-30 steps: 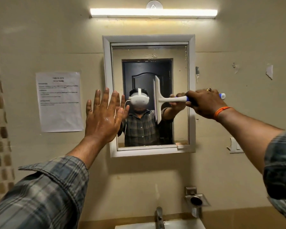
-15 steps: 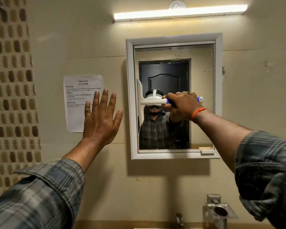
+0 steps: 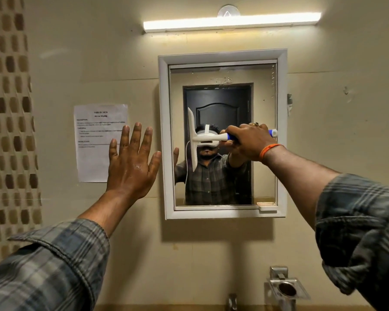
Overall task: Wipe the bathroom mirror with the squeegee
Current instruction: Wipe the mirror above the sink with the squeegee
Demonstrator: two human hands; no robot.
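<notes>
A white-framed bathroom mirror (image 3: 263, 90) hangs on the beige wall. My right hand (image 3: 248, 140) grips the blue-and-white handle of a white squeegee (image 3: 194, 139). The handle lies level and the blade stands upright against the left-middle of the glass. My left hand (image 3: 133, 162) is raised with straight, spread fingers just left of the mirror frame, palm toward the wall; I cannot tell whether it touches it. A person in a headset is reflected in the glass.
A printed paper sheet (image 3: 94, 153) is stuck to the wall left of my left hand. A tube light (image 3: 231, 21) glows above the mirror. A metal holder (image 3: 286, 288) and a tap top (image 3: 233, 300) sit below. Brown mosaic tiles (image 3: 9, 131) cover the far left.
The squeegee swept left across the glass from the middle to near the left edge, then came a little back right. My left hand stayed raised with spread fingers. The view shifted left.
</notes>
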